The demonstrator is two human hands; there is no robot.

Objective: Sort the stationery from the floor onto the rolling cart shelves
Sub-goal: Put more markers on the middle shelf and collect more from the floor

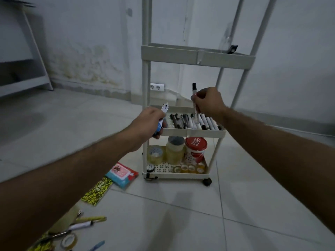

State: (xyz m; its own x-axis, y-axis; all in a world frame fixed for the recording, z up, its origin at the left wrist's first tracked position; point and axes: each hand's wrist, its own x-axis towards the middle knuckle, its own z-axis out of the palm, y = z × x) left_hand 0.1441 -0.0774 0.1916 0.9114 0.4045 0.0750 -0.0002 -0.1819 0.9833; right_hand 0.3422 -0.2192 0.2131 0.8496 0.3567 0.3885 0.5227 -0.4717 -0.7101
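The right hand (206,102) pinches a marker (194,101) near mid-barrel, fingers (196,98) curled round it, above the middle shelf (192,132) of the cart (145,73). The marker stands close to upright, long axis near vertical, black cap up and the lower end pointing down at the row of pens (192,121) already lying on that shelf. It appears light, rigid and smooth; a mid-barrel pinch should hold it, though a smooth barrel can pivot in a loose pinch. The shelved pens lie roughly front to back, so the marker likely needs tipping to that axis before release. The left hand (150,124) grips a small blue-and-white tool (162,120), possibly a stapler or cutter, its pale end pointing up and away, beside the shelf's left edge. It also looks light and stiff. More stationery lies on the floor (181,214) at lower left.
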